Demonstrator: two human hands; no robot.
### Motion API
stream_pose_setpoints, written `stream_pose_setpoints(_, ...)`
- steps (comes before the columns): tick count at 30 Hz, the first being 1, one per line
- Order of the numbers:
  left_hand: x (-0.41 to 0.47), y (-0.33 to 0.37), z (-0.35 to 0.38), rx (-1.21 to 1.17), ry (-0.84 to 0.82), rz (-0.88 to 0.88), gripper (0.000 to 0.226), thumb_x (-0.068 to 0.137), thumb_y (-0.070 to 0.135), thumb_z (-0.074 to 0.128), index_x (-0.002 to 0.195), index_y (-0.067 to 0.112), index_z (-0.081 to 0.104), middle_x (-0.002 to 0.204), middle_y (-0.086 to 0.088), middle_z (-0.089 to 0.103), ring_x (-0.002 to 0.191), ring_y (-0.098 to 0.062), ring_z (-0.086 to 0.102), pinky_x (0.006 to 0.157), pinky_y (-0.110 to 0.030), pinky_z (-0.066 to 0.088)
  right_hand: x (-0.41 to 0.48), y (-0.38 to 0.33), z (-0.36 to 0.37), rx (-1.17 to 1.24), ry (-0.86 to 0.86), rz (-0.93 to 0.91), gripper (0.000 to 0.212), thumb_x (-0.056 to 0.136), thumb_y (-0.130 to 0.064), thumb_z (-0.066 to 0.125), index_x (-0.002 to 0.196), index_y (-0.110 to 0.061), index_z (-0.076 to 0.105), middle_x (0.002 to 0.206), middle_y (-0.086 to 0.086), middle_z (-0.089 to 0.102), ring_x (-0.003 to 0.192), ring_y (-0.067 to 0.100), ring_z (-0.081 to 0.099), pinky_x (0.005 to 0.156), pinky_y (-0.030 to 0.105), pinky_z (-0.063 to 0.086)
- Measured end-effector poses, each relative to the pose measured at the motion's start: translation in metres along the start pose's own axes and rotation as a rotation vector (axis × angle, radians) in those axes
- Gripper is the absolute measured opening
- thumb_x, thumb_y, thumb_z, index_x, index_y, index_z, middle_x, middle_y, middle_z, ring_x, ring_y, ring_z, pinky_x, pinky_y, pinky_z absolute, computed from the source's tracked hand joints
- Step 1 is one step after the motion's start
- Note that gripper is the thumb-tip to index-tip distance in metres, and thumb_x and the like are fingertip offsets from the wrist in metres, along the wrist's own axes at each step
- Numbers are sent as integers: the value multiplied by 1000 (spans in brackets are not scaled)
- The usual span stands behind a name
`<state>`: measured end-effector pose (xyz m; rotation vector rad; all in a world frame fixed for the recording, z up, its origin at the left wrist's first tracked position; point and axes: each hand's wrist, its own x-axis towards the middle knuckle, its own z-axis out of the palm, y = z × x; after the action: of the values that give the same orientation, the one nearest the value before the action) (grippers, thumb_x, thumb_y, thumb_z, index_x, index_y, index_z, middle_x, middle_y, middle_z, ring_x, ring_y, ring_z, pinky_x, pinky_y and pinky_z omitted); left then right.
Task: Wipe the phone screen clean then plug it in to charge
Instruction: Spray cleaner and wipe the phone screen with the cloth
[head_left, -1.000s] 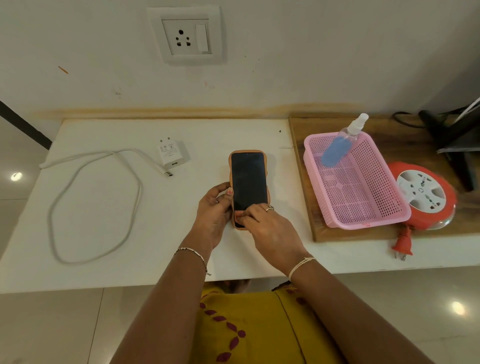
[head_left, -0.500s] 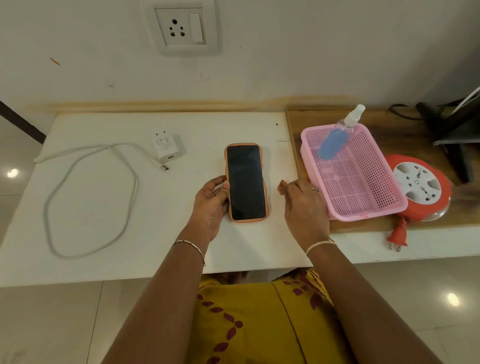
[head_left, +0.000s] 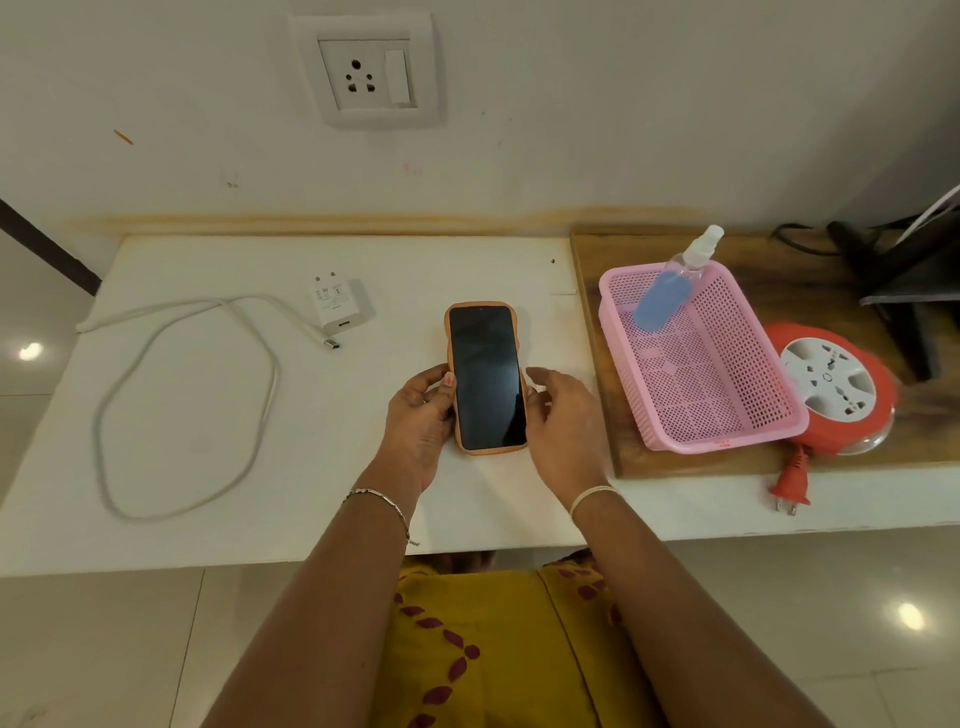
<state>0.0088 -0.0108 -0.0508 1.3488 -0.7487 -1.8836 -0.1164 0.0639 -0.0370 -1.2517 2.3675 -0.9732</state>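
Observation:
A phone (head_left: 485, 376) in an orange case lies screen up on the white table (head_left: 208, 467), its dark screen facing me. My left hand (head_left: 423, 421) grips the phone's left edge with thumb and fingers. Just right of the phone, my right hand (head_left: 563, 423) hovers with fingers curled, close to the phone's right edge and holding nothing. A white charger adapter (head_left: 332, 306) lies to the upper left, with the plug end of a looped white cable (head_left: 187, 410) beside it. A white wall socket (head_left: 366, 73) sits above the table.
A pink perforated basket (head_left: 727, 410) stands on a wooden board (head_left: 831, 462) at right, with a spray bottle (head_left: 670, 291) of blue liquid leaning inside. A red and white extension reel (head_left: 831, 387) lies beside it, its red plug (head_left: 789, 488) hanging over the edge. Dark equipment (head_left: 909, 280) stands far right.
My right hand lifted off the phone's lower end, moved away to the right, then came back near its right edge. My left hand has kept its hold on the phone.

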Motion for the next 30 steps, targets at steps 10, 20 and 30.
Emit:
stream_pose_setpoints(10, -1, 12, 3, 23, 62, -76, 30, 95, 10, 52, 122, 0, 59, 118, -17, 65, 106, -30, 64, 87, -36, 52, 8, -1, 19, 260, -73, 302, 27, 93, -16, 58, 119, -19, 65, 110, -6, 66, 80, 0, 54, 76, 11, 41)
stream_pose_setpoints(20, 3, 22, 14, 660, 131, 97, 23, 94, 20, 53, 109, 8, 66, 104, -9, 69, 91, -25, 63, 77, -33, 52, 6, -6, 23, 283, -64, 317, 28, 91, -15, 60, 119, -17, 65, 109, -2, 67, 88, 11, 61, 85, 27, 53)
stream_pose_setpoints(30, -2, 19, 18, 1140, 147, 142, 28, 93, 23, 43, 112, 7, 55, 123, -15, 42, 101, -33, 56, 88, -38, 49, 5, -7, 25, 185, -55, 233, 29, 92, -17, 58, 120, -18, 64, 106, -2, 68, 76, 2, 53, 69, 8, 40)
